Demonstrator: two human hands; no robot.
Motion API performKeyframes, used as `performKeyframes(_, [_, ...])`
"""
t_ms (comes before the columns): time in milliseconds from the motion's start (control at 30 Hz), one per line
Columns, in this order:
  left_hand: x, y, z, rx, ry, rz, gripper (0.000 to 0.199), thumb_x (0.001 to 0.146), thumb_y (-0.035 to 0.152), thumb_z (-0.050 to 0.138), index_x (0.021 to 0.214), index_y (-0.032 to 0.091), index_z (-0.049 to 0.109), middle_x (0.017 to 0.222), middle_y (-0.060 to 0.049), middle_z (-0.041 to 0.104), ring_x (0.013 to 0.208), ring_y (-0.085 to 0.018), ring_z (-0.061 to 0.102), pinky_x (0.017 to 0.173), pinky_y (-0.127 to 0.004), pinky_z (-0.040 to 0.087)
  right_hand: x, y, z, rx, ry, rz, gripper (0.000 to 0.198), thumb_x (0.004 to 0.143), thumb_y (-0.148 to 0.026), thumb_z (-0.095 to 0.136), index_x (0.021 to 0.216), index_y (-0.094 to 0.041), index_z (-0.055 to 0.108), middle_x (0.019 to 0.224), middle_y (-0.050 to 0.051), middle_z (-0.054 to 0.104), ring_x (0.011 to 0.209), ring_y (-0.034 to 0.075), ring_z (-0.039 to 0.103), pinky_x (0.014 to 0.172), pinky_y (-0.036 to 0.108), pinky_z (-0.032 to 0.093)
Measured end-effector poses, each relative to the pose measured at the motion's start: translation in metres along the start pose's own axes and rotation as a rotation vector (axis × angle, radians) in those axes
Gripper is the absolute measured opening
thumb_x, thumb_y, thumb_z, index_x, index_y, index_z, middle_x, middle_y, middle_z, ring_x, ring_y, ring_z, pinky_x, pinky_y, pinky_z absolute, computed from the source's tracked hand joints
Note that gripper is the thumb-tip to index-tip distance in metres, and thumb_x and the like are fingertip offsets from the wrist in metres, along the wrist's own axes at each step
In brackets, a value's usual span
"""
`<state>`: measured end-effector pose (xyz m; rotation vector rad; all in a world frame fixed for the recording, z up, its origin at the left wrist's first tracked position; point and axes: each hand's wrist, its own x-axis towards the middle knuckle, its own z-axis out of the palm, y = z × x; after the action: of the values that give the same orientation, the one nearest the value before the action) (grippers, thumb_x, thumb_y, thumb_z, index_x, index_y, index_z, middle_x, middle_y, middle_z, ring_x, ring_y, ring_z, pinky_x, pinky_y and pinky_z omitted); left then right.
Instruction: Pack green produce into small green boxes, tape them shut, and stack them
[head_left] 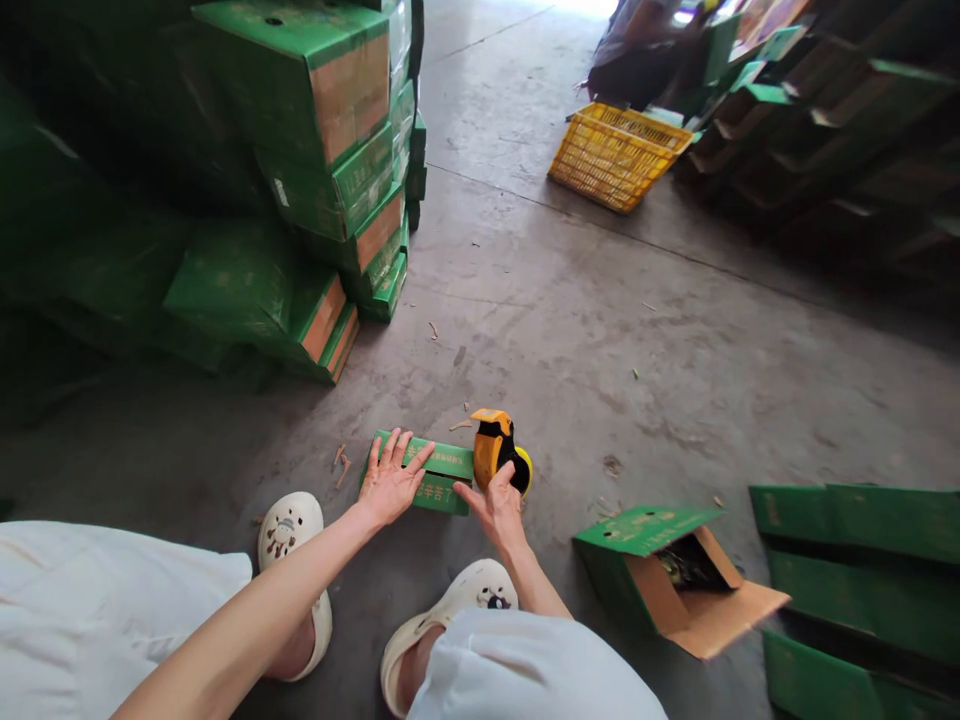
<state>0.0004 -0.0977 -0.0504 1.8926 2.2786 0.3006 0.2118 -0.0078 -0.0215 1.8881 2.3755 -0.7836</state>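
Observation:
On the floor between my feet is a green cardboard box [448, 460] with printed characters and a seam along its top flaps. My left hand [394, 480] lies across the left part of this top, fingers spread, pressing on the flaps. Held at the right end of the box is an orange and black tape dispenser [491, 450] with a yellow roll side. My right hand [499, 508] grips it from below; its thumb side reaches toward the box edge. Some of the right fingers are hidden behind the dispenser.
Stacked green boxes [349, 185] rise at the left. An opened green box [645, 545] with dark contents stands right of my feet, beside more green boxes [855, 525]. Farther off are a yellow crate [619, 150] and a person [637, 50]. Scraps litter the concrete floor [555, 330].

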Motion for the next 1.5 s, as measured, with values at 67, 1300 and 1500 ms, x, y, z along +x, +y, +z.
performKeyframes(67, [-0.001,0.001,0.0,0.002,-0.016,-0.007,0.057,0.107,0.035,0.048,0.162,0.046,0.038,0.171,-0.009,0.039,0.162,-0.033,0.026,0.13,-0.064,0.015,-0.003,0.001,0.004,-0.055,0.015,-0.008,0.105,0.096,-0.059,0.066,0.158,0.008,0.016,0.146,0.038,0.056,0.136,0.044,0.058,0.112,0.049,0.042])
performKeyframes(1300, [0.037,0.03,-0.062,-0.22,-0.636,-0.001,0.041,0.079,0.024,0.074,0.12,0.025,0.071,0.114,-0.006,0.079,0.111,-0.027,0.074,0.088,-0.03,0.055,-0.015,-0.011,-0.006,0.03,0.055,0.123,0.111,0.084,-0.07,0.074,0.15,0.005,0.028,0.127,0.034,0.067,0.126,0.046,0.065,0.105,0.046,0.045])
performKeyframes(1500, [0.04,0.043,-0.052,-0.238,-0.619,-0.08,0.06,0.075,0.038,0.077,0.131,0.026,0.061,0.114,-0.008,0.079,0.109,-0.032,0.075,0.079,-0.031,0.055,0.008,-0.027,-0.016,-0.094,0.04,-0.01,0.121,0.086,-0.071,0.071,0.157,0.011,0.019,0.138,0.04,0.059,0.132,0.045,0.059,0.112,0.05,0.038])
